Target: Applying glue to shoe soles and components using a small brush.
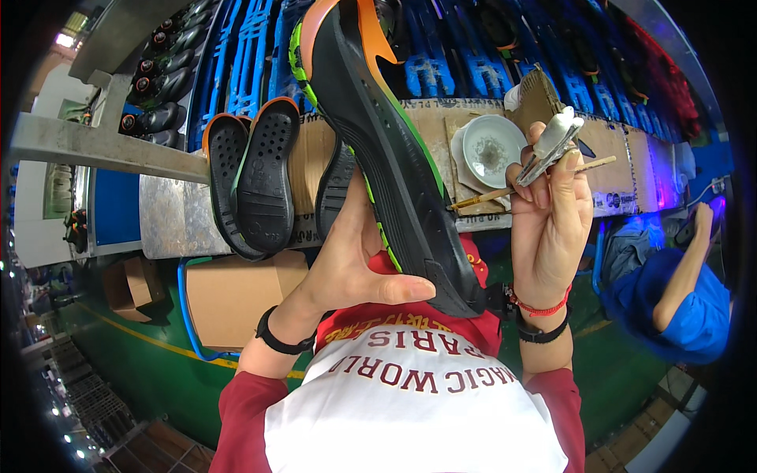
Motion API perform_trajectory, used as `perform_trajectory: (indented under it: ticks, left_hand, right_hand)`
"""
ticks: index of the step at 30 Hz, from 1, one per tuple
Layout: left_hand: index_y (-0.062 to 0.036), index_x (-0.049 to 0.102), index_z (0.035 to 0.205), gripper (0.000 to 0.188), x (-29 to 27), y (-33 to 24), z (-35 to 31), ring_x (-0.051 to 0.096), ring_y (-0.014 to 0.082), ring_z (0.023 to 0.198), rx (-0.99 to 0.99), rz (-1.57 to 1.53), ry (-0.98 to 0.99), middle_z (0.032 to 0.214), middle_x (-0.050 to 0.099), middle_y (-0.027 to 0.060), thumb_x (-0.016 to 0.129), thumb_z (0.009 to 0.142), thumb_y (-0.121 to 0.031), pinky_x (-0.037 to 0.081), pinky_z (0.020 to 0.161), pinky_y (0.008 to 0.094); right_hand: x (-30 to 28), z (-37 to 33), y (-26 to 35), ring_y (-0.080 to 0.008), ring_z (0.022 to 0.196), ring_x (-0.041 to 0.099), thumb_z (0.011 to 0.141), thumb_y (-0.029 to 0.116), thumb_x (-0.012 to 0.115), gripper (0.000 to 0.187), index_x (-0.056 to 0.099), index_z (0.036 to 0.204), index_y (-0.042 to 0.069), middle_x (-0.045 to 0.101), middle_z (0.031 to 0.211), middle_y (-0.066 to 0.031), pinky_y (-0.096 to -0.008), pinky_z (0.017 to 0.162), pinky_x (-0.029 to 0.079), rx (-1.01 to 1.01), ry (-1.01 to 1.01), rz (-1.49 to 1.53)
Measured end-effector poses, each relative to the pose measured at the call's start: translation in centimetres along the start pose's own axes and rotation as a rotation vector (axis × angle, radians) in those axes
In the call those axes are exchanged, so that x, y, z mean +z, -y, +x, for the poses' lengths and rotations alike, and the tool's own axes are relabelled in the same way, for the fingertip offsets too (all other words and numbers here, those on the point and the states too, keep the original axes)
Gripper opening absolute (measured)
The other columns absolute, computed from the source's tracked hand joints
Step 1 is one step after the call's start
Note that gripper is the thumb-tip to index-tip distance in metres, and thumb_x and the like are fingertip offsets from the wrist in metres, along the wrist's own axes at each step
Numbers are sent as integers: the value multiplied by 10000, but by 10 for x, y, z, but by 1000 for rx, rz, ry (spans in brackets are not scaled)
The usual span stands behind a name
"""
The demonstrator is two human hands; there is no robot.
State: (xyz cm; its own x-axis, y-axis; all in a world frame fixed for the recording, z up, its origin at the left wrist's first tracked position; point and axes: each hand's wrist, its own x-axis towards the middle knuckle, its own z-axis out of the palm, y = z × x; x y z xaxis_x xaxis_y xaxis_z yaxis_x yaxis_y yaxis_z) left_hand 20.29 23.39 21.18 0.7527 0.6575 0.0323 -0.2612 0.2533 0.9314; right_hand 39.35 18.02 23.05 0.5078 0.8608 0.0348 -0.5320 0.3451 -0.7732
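Held up in front of me is a large black shoe sole [386, 150] with green and orange edging, its broad top end tilted away. My left hand [347, 264] grips its lower left side, thumb pressed on the black sidewall. My right hand [552, 225] pinches a thin brush [482, 197] with a wooden handle; its tip is at the sole's right edge, and I cannot tell if it touches. Also in that hand is a slim metal tool with a white-wrapped end [552, 142], perhaps tweezers or snips. Behind the right hand sits a white bowl [490, 150] with greyish residue inside.
Black soles [268, 177] stand at the left of the cardboard-covered bench [615, 177], another partly behind my left hand. Blue racks [252, 55] line the back. Below are an open cardboard box [236, 296] and a green floor [189, 378]. A person in blue [670, 307] sits at right.
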Motion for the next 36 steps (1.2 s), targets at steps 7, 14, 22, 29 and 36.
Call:
perform_trajectory:
  ticks: [7,14,22,29,36]
  left_hand:
    - [-50,57,1453,1139,0,-3,0,427,219,1183,2,4,-5,1271,361,100,815,603,-80,402,984,350]
    - [-53,74,1448,1125,-2,-6,-1,430,215,1180,-44,-43,-24,1262,366,94,813,600,-61,407,980,342]
    - [-59,61,1451,1142,-4,-3,-2,429,214,1184,-31,-97,-37,1273,369,93,817,596,-52,403,986,335]
    - [-55,65,1450,1172,-4,-7,-5,415,219,1203,-62,-51,-30,1290,364,98,844,575,-97,379,1008,340]
    - [-43,70,1449,1194,-4,-9,-8,372,222,1250,-99,-45,-24,1325,342,105,858,557,-136,334,1040,341]
  right_hand:
    - [-4,1,-2,-26,603,313,977,216,486,173,507,1050,61,437,739,53,-206,619,315,0,35,-2]
    - [0,-1,-1,-25,604,312,978,213,483,172,509,1052,60,440,744,54,-205,618,316,7,-7,-4]
    - [-1,0,3,-25,599,289,983,229,472,190,510,1034,50,421,728,58,-206,620,309,-11,30,-19]
    - [-12,2,-3,-25,650,345,986,202,452,258,504,1100,-23,520,1168,-117,-213,655,348,-13,127,99]
    - [-12,7,-6,-28,653,345,984,208,456,261,501,1105,-19,530,1164,-124,-214,655,346,-30,127,93]
